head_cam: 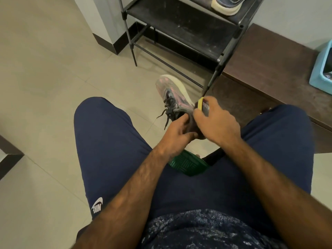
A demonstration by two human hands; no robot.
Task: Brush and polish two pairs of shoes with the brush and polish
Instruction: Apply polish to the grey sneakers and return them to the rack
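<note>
A grey and pink sneaker [170,94] with black laces and a white sole is held in the air between my knees, toe pointing away. My left hand [177,135] grips it at the heel and collar. My right hand [215,121] holds a small brush [202,104] with a yellow edge against the shoe's right side near the heel. Most of the brush is hidden under my fingers. Another grey shoe [227,4] with a cream sole rests on the top shelf of the rack.
A black metal shoe rack [181,27] stands ahead on the tiled floor. A dark wooden bench [269,67] runs along the right wall, with a light blue basket [321,69] on it. A green stool [188,165] shows under my legs.
</note>
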